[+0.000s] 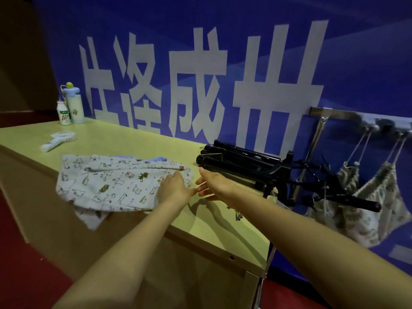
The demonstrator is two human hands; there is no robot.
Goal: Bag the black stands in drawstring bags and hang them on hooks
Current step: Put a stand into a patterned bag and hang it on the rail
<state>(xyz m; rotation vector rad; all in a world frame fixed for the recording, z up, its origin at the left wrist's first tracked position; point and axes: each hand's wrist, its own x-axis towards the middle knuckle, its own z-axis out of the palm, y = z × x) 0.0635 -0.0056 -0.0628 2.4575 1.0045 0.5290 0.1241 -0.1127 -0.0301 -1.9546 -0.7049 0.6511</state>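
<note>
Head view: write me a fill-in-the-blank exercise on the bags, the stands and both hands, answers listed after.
1. The left hand rests on the printed drawstring bag, which lies on the ____.
2. The black stands lie to the ____ of that bag.
3. Two filled bags hang by their cords from the ____ on the blue wall.
4. The right hand, fingers spread, holds ____.

Answers: table; right; hooks; nothing

hanging bags (365,204) blurred, partly hidden behind black stands (256,166).
</note>
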